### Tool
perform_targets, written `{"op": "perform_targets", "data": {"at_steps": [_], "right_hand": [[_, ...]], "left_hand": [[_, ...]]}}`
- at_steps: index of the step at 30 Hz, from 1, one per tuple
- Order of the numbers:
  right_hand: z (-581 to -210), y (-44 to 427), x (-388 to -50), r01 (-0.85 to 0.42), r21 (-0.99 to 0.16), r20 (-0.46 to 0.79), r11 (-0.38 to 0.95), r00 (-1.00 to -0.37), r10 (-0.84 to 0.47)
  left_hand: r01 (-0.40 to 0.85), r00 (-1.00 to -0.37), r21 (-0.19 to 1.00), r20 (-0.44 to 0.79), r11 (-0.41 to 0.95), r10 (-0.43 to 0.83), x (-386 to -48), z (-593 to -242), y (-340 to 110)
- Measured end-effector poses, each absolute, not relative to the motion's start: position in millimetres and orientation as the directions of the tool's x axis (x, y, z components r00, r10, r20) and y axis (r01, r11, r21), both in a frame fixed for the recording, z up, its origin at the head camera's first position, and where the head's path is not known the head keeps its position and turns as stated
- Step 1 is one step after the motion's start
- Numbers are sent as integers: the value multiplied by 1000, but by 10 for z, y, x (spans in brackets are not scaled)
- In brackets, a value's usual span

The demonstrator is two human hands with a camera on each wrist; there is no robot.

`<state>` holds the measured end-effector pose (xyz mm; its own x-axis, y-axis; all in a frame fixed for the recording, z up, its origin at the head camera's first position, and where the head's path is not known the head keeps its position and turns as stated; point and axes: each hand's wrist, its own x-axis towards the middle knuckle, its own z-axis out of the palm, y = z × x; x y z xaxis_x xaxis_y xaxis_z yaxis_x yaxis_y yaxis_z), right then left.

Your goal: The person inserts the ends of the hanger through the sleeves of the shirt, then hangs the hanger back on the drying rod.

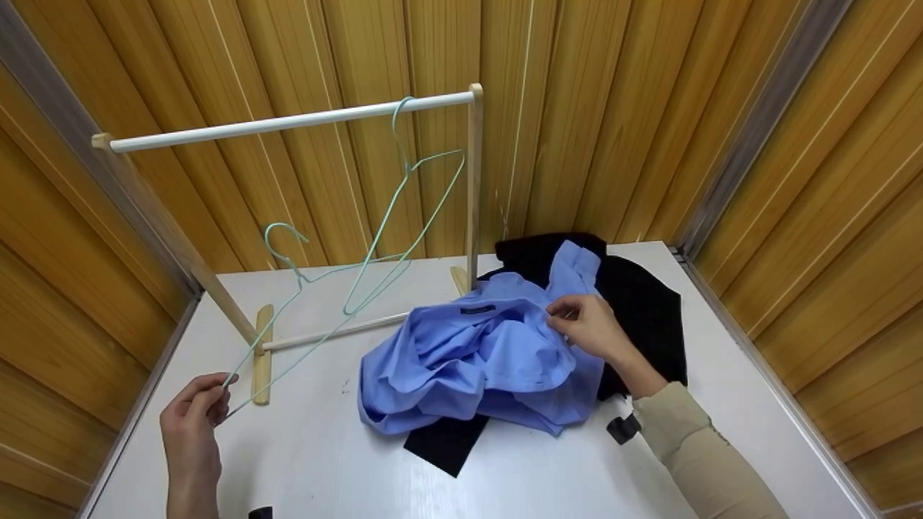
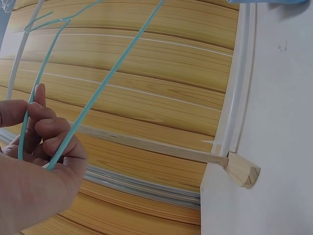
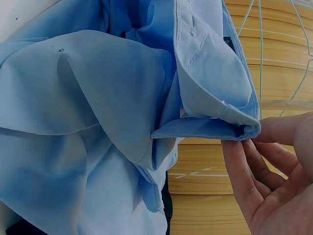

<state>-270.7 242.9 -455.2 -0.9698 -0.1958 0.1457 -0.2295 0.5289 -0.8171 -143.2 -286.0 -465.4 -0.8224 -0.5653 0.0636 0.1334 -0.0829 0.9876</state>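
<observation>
By one end, my left hand (image 1: 195, 418) holds a mint-green wire hanger (image 1: 317, 344) at the left. The left wrist view shows fingers curled around that end of the hanger (image 2: 100, 88). Its hook points up, in front of the rack. A blue shirt (image 1: 469, 360) lies bunched on the table with its dark neck label facing up. At its right side my right hand (image 1: 591, 328) pinches the cloth. Close up in the right wrist view, thumb and fingers of the right hand (image 3: 274, 171) grip a folded edge of the shirt (image 3: 210, 128) near the collar.
A rack with a white bar (image 1: 288, 124) and wooden posts stands at the back left. Another mint hanger (image 1: 389, 205) hangs at the bar's right end. Black cloth (image 1: 645, 317) lies behind and under the shirt. Wood-patterned walls (image 1: 829, 238) enclose the white table (image 1: 346, 476).
</observation>
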Motion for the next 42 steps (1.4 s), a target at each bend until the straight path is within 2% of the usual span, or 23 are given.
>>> {"op": "perform_targets", "data": {"at_steps": [30, 42], "right_hand": [[-4540, 2424, -2719, -235, -824, 146, 516, -967, -208], [-4562, 2432, -2728, -230, -819, 146, 526, -969, -197]], "left_hand": [[106, -893, 991, 60, -78, -446, -1363, -4794, -2954], [137, -935, 983, 87, -125, -343, -1299, -4893, -3032]]}}
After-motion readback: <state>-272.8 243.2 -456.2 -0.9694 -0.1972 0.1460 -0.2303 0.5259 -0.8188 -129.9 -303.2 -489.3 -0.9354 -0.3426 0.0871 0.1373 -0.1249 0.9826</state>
